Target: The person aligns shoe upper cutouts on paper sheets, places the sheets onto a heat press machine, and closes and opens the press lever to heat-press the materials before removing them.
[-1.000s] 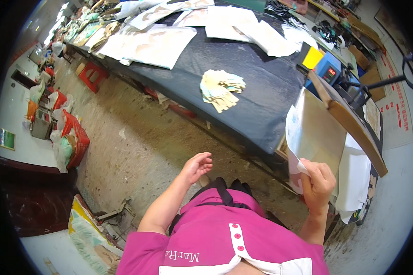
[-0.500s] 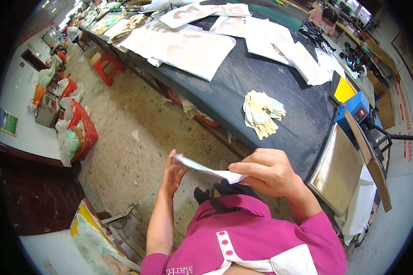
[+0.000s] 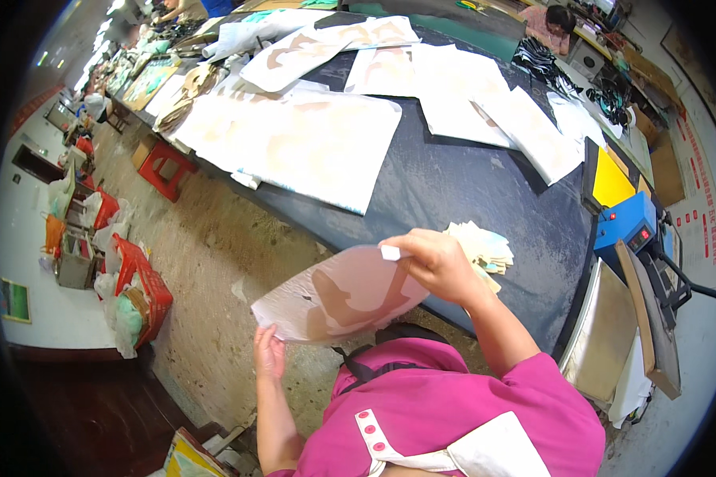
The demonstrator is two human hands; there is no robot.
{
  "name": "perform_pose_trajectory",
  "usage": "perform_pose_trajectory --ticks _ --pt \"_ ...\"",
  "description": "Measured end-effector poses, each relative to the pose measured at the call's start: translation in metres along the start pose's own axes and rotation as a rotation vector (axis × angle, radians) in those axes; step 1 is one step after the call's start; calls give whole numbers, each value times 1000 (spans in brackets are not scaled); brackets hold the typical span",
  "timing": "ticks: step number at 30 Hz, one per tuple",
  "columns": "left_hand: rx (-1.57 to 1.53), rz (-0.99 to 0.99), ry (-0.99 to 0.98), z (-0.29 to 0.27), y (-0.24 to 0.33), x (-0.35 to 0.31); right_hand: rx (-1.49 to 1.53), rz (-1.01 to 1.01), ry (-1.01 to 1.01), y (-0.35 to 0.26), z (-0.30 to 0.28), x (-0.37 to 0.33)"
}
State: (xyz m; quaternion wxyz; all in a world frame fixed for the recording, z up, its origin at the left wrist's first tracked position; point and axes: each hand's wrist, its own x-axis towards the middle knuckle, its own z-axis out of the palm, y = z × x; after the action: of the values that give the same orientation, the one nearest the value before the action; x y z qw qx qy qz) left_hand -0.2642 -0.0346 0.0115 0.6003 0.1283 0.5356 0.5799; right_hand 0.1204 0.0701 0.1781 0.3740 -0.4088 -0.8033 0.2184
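Observation:
A thin, pale sheet with brown printed shapes (image 3: 334,298) hangs between my hands, tilted so its face shows. My left hand (image 3: 269,351) grips its lower left corner, with thumb and fingers closed on the edge. At the upper right corner, my right hand (image 3: 437,264) pinches the sheet, and a small white folded bit sticks out by the fingertips. A bunch of cream-coloured cut pieces (image 3: 485,248) lies on the dark table (image 3: 422,187) just beyond my right hand, which partly hides it.
Large white printed sheets (image 3: 302,147) lie across the table. At the right stands a heat press with a blue control box (image 3: 627,221) and a raised flat plate (image 3: 648,322). A red stool (image 3: 165,169) and red baskets (image 3: 145,278) are on the left. Another person (image 3: 547,30) sits far right.
The sheet, seen nearly edge-on before, is now tilted and spread to show its brown shapes. My right hand has moved up toward the table; my left hand has lowered and closed on the corner.

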Motion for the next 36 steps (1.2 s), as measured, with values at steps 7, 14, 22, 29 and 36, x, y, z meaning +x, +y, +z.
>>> perform_pose_trajectory --ticks 7,14,22,29,36 --pt "401 372 -87 101 135 65 308 691 90 135 32 18" --pt "933 398 -470 267 222 130 554 1016 258 173 46 -23" --pt "663 396 -792 454 257 285 576 1219 259 160 80 -68" --pt "278 282 -641 556 279 462 633 1456 383 128 130 -38" --pt "113 33 -429 571 261 636 656 1576 603 96 173 -21"
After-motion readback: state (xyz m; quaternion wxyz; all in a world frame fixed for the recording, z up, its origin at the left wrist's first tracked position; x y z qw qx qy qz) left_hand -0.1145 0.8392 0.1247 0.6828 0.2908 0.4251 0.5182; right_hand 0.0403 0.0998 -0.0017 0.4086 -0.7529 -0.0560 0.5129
